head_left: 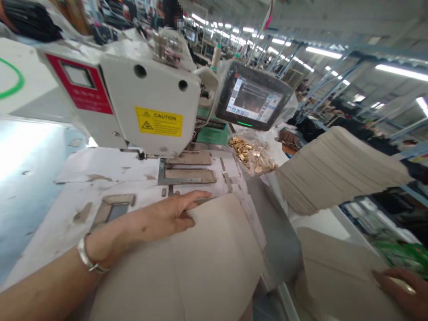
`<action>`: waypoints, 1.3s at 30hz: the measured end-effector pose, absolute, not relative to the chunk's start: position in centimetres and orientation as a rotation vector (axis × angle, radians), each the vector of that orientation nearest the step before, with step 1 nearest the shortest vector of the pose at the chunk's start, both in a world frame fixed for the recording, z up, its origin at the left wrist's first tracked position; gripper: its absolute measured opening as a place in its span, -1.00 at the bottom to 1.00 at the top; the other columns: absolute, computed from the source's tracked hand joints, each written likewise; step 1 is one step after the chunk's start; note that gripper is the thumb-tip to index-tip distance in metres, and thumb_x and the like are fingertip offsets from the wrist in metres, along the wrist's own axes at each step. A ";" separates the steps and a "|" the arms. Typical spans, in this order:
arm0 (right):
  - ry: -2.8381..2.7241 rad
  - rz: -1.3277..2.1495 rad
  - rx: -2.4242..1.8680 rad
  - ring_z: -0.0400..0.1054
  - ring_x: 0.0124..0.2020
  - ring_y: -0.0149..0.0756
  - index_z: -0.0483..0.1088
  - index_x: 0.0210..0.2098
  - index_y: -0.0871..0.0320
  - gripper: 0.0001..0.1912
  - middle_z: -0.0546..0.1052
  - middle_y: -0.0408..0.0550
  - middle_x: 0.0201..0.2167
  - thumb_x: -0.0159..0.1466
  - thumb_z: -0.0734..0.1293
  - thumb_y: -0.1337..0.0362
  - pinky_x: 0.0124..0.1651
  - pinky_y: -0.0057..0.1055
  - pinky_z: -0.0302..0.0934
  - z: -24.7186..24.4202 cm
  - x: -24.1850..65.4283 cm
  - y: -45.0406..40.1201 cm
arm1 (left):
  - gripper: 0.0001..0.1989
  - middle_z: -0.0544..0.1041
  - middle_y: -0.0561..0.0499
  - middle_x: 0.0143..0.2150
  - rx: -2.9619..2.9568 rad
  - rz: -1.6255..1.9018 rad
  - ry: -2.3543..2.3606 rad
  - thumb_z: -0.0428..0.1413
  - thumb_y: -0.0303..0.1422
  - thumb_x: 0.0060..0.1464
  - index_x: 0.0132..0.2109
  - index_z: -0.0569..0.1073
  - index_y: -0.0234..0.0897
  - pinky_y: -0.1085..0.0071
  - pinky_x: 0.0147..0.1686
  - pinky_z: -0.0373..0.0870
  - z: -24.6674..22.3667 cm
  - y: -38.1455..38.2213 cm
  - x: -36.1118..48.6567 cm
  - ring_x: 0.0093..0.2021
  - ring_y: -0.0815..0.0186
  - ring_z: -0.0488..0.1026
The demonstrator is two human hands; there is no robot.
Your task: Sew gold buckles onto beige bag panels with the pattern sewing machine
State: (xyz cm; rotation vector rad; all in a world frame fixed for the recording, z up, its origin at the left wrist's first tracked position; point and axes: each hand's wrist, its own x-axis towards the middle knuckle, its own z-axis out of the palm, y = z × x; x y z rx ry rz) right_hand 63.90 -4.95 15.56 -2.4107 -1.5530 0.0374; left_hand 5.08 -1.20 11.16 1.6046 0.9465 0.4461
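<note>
My left hand (163,215) lies on the top edge of a beige fabric panel (187,267), its fingers reaching past the panel onto the white work surface. A metal bangle (88,255) circles that wrist. At the lower right, my right hand (399,290) rests at the edge of another beige fabric piece (337,272), partly cut off by the frame. Whether it grips the piece is hard to see. A thick stack of beige fabric pieces (337,169) fans out above it, and neither hand touches the stack.
A white sewing machine head (147,93) with a yellow caution label stands ahead, above a metal-framed template (187,174) on the white work surface (76,218). To its right are a touchscreen (252,96) and a clear bag of small gold metal parts (252,156).
</note>
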 end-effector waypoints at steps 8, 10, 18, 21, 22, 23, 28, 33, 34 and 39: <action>-1.749 1.056 -1.677 0.46 -0.02 0.02 0.45 -0.01 0.03 -0.49 0.55 0.14 -0.02 0.09 0.38 -0.04 0.01 -0.07 0.35 12.3 43.9 -2.4 | -0.56 0.57 0.09 0.02 1.435 0.507 0.832 -0.02 -0.33 0.20 0.22 0.26 -0.07 0.38 -0.08 0.45 11.6 -2.0 6.4 -0.08 0.29 0.53; -1.811 1.292 -1.519 0.48 -0.10 0.01 0.50 -0.08 0.02 -0.55 0.59 0.08 -0.13 0.06 0.42 0.02 -0.04 -0.11 0.38 11.7 38.5 -1.9 | -0.57 0.56 0.06 0.04 1.512 0.552 0.919 -0.02 -0.30 0.20 0.21 0.29 -0.10 0.36 -0.05 0.45 11.2 -2.1 6.5 -0.07 0.29 0.52; -1.405 1.577 -1.569 0.35 -0.61 -0.33 0.43 -0.07 0.12 -0.43 0.51 -0.09 -0.45 0.18 0.26 -0.21 -0.68 -0.49 0.14 11.3 37.0 0.8 | -0.66 0.56 0.00 0.01 1.819 0.639 1.279 -0.06 -0.35 0.17 0.06 0.41 -0.19 0.26 0.09 0.35 10.6 -1.9 7.5 0.01 0.24 0.47; -1.557 1.622 -1.542 0.45 -0.45 -0.26 0.46 -0.13 0.13 -0.48 0.56 -0.05 -0.36 0.10 0.42 -0.12 -0.53 -0.46 0.29 10.7 36.7 0.2 | -0.70 0.57 0.01 -0.08 1.736 0.698 1.285 -0.10 -0.35 0.19 -0.01 0.42 -0.21 0.27 0.04 0.38 10.5 -1.8 7.9 -0.06 0.26 0.49; -1.576 1.627 -1.528 0.47 -0.41 -0.24 0.47 -0.14 0.13 -0.52 0.57 -0.05 -0.34 0.10 0.44 -0.08 -0.44 -0.42 0.35 10.5 36.5 -0.1 | -0.71 0.57 0.00 -0.08 1.719 0.713 1.298 -0.10 -0.35 0.19 -0.02 0.42 -0.22 0.27 0.03 0.39 10.4 -1.7 8.0 -0.07 0.26 0.48; -1.558 1.629 -1.521 0.49 -0.39 -0.22 0.47 -0.15 0.12 -0.55 0.58 -0.06 -0.32 0.11 0.44 -0.05 -0.36 -0.38 0.38 10.3 36.3 -0.2 | -0.72 0.55 -0.03 -0.07 1.722 0.729 1.322 -0.09 -0.36 0.19 -0.02 0.41 -0.24 0.25 0.03 0.39 10.2 -1.7 8.1 -0.06 0.25 0.48; -1.363 1.413 -1.668 0.47 -0.51 -0.22 0.45 -0.11 0.12 -0.53 0.61 -0.07 -0.39 0.10 0.42 -0.04 -0.44 -0.36 0.34 10.6 38.4 3.5 | -0.66 0.43 -0.14 0.07 1.904 0.779 1.355 -0.05 -0.40 0.18 0.09 0.35 -0.29 0.22 0.09 0.38 9.2 -2.2 8.7 -0.01 0.25 0.43; -1.444 1.231 -1.725 0.48 -0.48 -0.20 0.48 -0.20 0.19 -0.63 0.60 -0.07 -0.46 0.09 0.38 0.08 -0.42 -0.37 0.33 10.5 39.6 10.3 | -0.64 0.43 -0.18 0.18 2.257 0.587 1.478 -0.02 -0.26 0.25 0.10 0.43 -0.30 0.00 0.22 0.24 8.6 -3.0 9.7 0.19 0.05 0.31; -1.489 1.192 -1.720 0.48 -0.47 -0.20 0.48 -0.21 0.20 -0.66 0.60 -0.06 -0.45 0.11 0.36 0.11 -0.41 -0.37 0.33 10.2 39.0 11.5 | -0.60 0.43 -0.19 0.20 2.309 0.535 1.525 -0.03 -0.21 0.26 0.13 0.42 -0.30 -0.05 0.21 0.23 8.4 -3.1 9.8 0.20 0.01 0.31; -1.795 0.984 -1.624 0.49 -0.37 -0.21 0.48 -0.17 0.18 -0.70 0.62 -0.05 -0.33 0.22 0.23 0.19 -0.32 -0.38 0.35 8.3 33.7 15.6 | -0.44 0.32 -0.26 0.31 2.441 0.428 1.642 -0.08 -0.10 0.28 0.26 0.31 -0.38 -0.04 0.29 0.15 7.4 -3.5 10.3 0.31 -0.03 0.25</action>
